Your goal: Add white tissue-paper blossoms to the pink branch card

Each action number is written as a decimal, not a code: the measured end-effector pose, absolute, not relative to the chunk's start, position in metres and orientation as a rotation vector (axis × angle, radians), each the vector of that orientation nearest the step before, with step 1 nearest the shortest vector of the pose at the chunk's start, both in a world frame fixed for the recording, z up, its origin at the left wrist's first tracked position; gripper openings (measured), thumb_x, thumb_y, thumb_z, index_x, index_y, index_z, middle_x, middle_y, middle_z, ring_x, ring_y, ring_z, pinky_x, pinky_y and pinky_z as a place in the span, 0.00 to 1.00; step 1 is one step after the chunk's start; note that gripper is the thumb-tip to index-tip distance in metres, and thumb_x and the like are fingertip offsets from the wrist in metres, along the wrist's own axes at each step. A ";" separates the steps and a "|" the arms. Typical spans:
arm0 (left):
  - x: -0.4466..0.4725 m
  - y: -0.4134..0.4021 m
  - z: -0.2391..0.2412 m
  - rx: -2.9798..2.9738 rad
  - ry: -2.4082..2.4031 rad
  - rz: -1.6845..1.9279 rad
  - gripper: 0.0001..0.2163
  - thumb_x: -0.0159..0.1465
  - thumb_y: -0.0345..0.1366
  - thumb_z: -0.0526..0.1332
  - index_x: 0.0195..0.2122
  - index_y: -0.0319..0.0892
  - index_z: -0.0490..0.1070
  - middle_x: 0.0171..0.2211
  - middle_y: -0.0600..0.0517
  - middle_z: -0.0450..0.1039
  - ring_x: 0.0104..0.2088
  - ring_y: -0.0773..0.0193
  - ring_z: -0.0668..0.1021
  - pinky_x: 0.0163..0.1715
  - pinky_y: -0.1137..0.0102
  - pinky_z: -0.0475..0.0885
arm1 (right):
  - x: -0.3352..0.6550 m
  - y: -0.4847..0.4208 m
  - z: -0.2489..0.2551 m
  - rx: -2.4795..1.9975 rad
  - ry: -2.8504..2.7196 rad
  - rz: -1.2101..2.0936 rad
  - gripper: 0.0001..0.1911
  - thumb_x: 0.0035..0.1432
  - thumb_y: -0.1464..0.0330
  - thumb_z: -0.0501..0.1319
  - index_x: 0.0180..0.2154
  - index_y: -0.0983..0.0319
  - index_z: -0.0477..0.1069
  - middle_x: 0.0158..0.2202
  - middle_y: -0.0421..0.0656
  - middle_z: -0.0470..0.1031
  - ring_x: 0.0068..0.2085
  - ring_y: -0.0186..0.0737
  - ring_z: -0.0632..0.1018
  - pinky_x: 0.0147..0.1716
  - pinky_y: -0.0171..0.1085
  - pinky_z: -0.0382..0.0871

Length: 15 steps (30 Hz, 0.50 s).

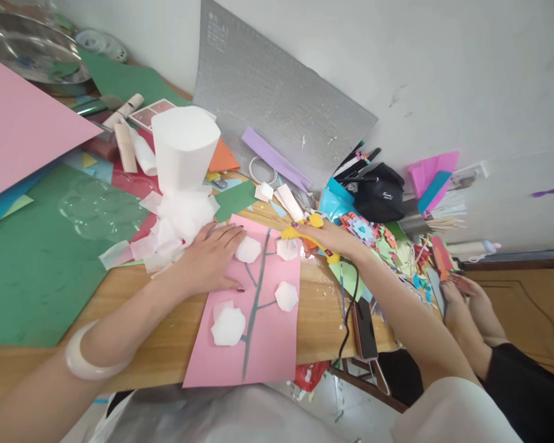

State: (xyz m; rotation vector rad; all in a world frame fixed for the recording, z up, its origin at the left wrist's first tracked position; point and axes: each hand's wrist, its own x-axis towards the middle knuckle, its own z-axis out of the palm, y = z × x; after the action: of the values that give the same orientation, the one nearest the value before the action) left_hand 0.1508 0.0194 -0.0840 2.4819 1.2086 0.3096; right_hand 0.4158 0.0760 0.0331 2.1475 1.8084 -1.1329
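Observation:
A pink paper sheet (277,357) lies on the table, with a drawn grey-green stem and several white paper shapes on it. My left hand (215,255) rests with fingers stretched out on the sheet's left edge, touching beside the upper left white shape (248,250). In my right hand (325,237) is a yellow glue gun (300,231), its nozzle end over the upper right white shape (286,249). The other white shapes, one at the right (287,296) and one at the lower left (228,326), sit along the stem.
Loose white paper pieces (184,215) and a tall white paper cup shape (184,144) stand left of the sheet. A phone (365,329) lies near the front edge beside the gun's black cord (349,307). Another person's hands (461,292) are at the right.

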 end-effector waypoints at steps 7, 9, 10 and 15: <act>0.150 0.018 -0.078 2.481 1.213 0.330 0.48 0.53 0.58 0.67 0.67 0.34 0.55 0.67 0.36 0.59 0.68 0.46 0.60 0.68 0.53 0.45 | 0.416 0.094 0.036 2.052 1.672 -1.468 0.20 0.58 0.49 0.61 0.32 0.60 0.75 0.20 0.40 0.73 0.22 0.37 0.75 0.23 0.36 0.72; 0.150 0.018 -0.078 2.491 1.215 0.324 0.48 0.52 0.58 0.68 0.67 0.34 0.55 0.67 0.36 0.60 0.68 0.46 0.61 0.68 0.53 0.45 | 0.414 0.090 0.040 2.019 1.718 -1.450 0.21 0.57 0.48 0.62 0.28 0.59 0.74 0.19 0.40 0.72 0.22 0.37 0.74 0.24 0.37 0.71; 0.150 0.018 -0.077 2.496 1.216 0.320 0.48 0.52 0.58 0.68 0.67 0.34 0.55 0.67 0.37 0.60 0.67 0.46 0.61 0.68 0.53 0.45 | 0.414 0.086 0.042 2.006 1.763 -1.376 0.23 0.57 0.47 0.61 0.26 0.59 0.73 0.19 0.41 0.73 0.22 0.37 0.74 0.24 0.36 0.70; 0.149 0.018 -0.080 2.503 1.208 0.332 0.48 0.52 0.58 0.68 0.67 0.34 0.55 0.67 0.37 0.60 0.67 0.46 0.61 0.68 0.54 0.44 | 0.421 0.051 0.043 1.863 2.110 -0.699 0.30 0.59 0.45 0.55 0.18 0.60 0.70 0.17 0.41 0.71 0.20 0.34 0.69 0.22 0.35 0.58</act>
State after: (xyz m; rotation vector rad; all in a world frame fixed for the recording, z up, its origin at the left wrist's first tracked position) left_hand 0.1489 0.0175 -0.0799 2.5032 1.2083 0.3319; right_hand 0.4207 0.0510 0.0434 1.8627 2.1100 -0.6993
